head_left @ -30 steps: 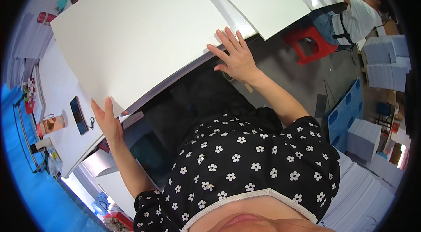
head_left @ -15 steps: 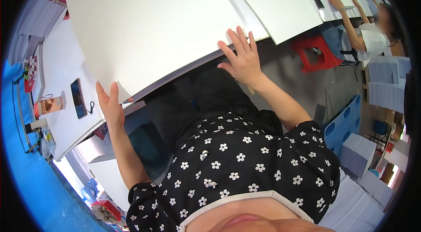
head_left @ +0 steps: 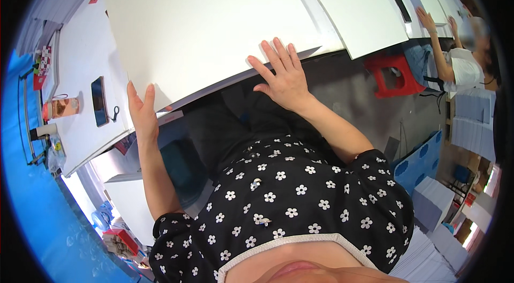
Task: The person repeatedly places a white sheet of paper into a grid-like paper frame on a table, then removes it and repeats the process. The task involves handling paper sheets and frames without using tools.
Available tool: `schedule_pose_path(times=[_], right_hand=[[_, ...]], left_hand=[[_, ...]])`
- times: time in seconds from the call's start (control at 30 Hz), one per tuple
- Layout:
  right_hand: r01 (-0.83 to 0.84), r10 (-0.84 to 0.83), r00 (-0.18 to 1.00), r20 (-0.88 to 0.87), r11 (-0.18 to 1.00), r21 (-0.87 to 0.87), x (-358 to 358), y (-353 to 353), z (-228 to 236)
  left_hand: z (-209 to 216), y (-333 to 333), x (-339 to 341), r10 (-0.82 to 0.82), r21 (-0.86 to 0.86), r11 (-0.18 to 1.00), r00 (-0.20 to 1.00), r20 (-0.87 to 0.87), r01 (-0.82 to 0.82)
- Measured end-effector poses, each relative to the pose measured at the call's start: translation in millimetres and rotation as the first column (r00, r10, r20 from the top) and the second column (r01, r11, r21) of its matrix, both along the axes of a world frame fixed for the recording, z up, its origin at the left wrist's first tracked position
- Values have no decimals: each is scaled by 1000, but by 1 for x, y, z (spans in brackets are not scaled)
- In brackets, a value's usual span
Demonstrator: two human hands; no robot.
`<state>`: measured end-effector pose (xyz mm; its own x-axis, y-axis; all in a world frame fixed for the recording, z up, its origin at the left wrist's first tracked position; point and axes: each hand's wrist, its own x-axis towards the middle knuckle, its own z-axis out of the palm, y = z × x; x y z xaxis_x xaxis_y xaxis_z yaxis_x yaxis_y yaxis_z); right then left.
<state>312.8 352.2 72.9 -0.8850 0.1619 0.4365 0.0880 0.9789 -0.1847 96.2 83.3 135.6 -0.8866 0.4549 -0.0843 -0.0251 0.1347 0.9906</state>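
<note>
A large white sheet (head_left: 203, 21), apparently the top of a pile, lies across the worktable in front of me. My left hand (head_left: 142, 114) is at its near left corner, fingers extended along the left side and the thumb by the near edge. My right hand (head_left: 284, 82) is at the near edge, right of the middle, with fingers spread and fingertips resting on the white surface. Neither hand grips anything that I can see. What lies beneath the sheet is mostly hidden.
On the left tabletop lie a dark phone (head_left: 99, 101), a small black ring-shaped item (head_left: 114, 114) and an orange-brown cup (head_left: 64, 107). Another white sheet pile (head_left: 353, 5) and a black phone (head_left: 399, 5) are rightward. A co-worker's hand (head_left: 426, 20) and a red stool (head_left: 393, 75) are beyond.
My right hand has shifted left along the near edge. The left hand stays at the corner. The whole view has shifted slightly, moving the table rightward in the picture.
</note>
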Motion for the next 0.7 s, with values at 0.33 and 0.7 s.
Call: schedule_pose_path(times=[0.33, 0.7], right_hand=[[21, -20, 1000, -14, 997, 69, -2, -2, 0], [21, -22, 1000, 16, 994, 109, -5, -5, 0]], left_hand=[[-34, -18, -21, -50, -353, 925, 880, -473, -137], [-36, -26, -23, -99, -205, 976, 986, -134, 70]])
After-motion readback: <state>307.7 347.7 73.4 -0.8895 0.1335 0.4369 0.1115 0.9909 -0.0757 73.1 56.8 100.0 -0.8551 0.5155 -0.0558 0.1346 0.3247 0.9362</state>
